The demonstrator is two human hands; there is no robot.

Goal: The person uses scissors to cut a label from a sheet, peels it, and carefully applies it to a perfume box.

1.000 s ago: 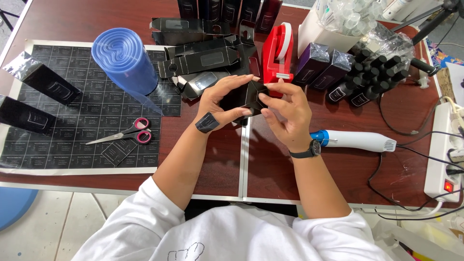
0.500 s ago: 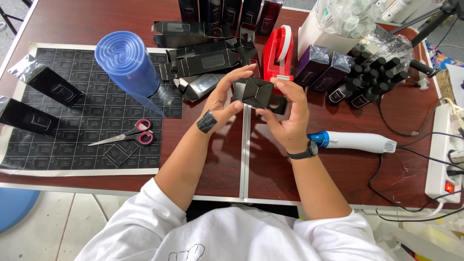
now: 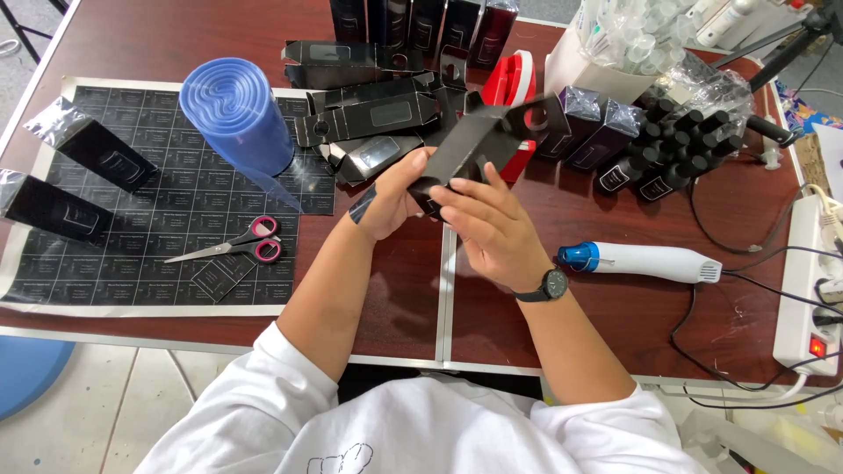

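Note:
Both hands hold one black cardboard box (image 3: 479, 145) above the middle of the table, its long body pointing up and to the right with an open flap at the far end. My left hand (image 3: 397, 197) grips the box's near end from the left; a piece of dark tape sticks to that wrist. My right hand (image 3: 490, 230), with a black watch on its wrist, supports the near end from below and the right.
Flat black box blanks (image 3: 369, 114) lie behind the hands. A blue film roll (image 3: 235, 114), scissors (image 3: 230, 249) and a black label sheet (image 3: 132, 281) lie left. A red tape dispenser (image 3: 514, 88), dark bottles (image 3: 676, 145), a white-and-blue heat tool (image 3: 641, 261) and a power strip (image 3: 806, 290) are right.
The box has been turned from a short end-on view into a long tilted one pointing up-right, and the hands have shifted to its near end.

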